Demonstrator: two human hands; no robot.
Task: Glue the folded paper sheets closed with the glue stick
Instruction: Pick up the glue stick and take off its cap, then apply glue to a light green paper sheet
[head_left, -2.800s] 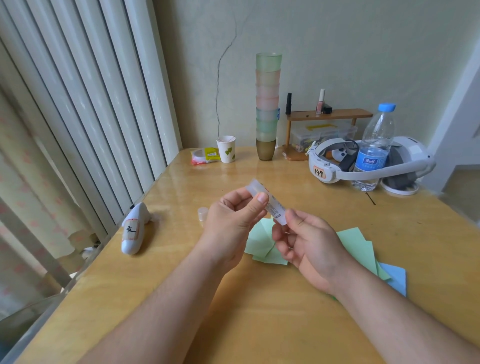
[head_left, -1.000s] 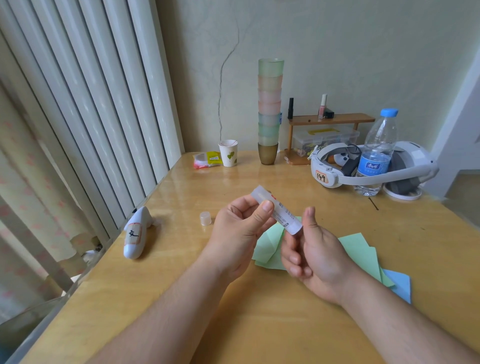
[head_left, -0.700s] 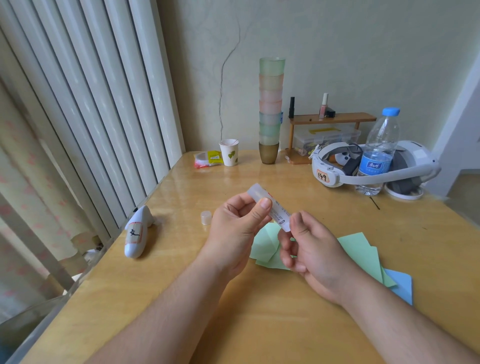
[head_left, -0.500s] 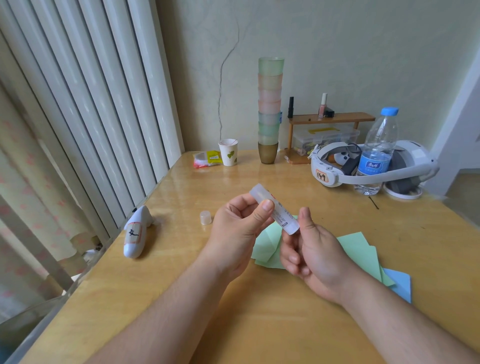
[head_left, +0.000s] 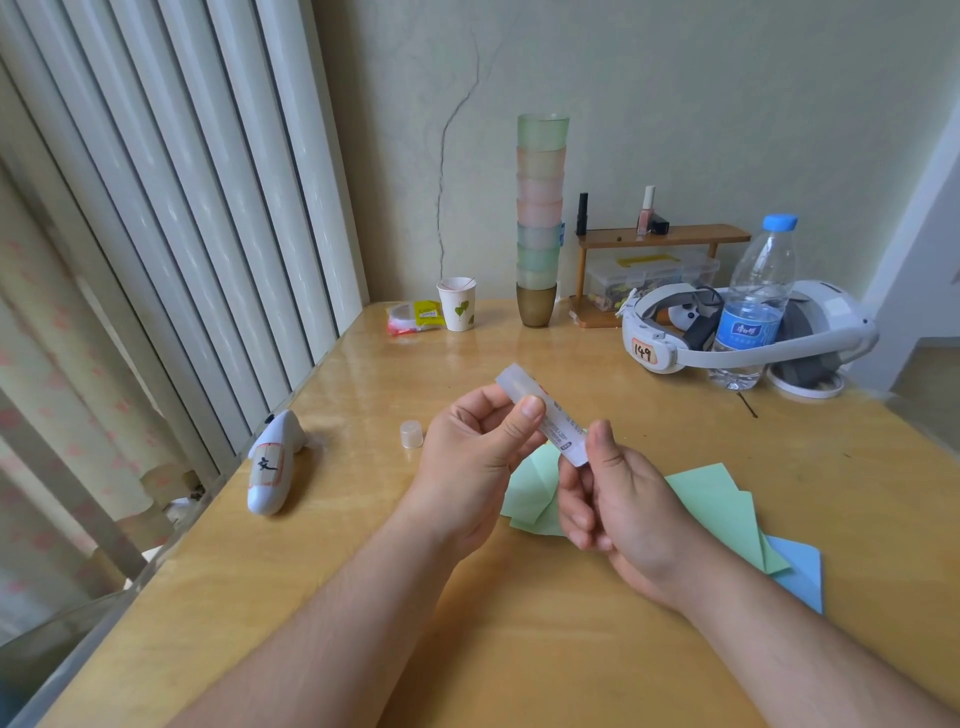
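Observation:
A translucent white glue stick (head_left: 555, 422) is held tilted above the table. My left hand (head_left: 475, 457) pinches its upper part between thumb and fingers. My right hand (head_left: 618, 499) grips its lower end with thumb and curled fingers. Its small cap (head_left: 411, 434) stands on the table to the left of my left hand. Folded green paper sheets (head_left: 530, 499) lie beneath my hands, with more green sheets (head_left: 719, 499) and a blue sheet (head_left: 802, 574) to the right, partly hidden by my right arm.
A white handheld device (head_left: 274, 462) lies near the table's left edge. At the back stand a paper cup (head_left: 457, 304), a tall stack of plastic cups (head_left: 539, 218), a small wooden shelf (head_left: 660, 241), a white headset (head_left: 737, 332) and a water bottle (head_left: 756, 306).
My right hand shifted its fingers on the lower end of the glue stick, thumb going down and up again. My left hand kept its hold throughout.

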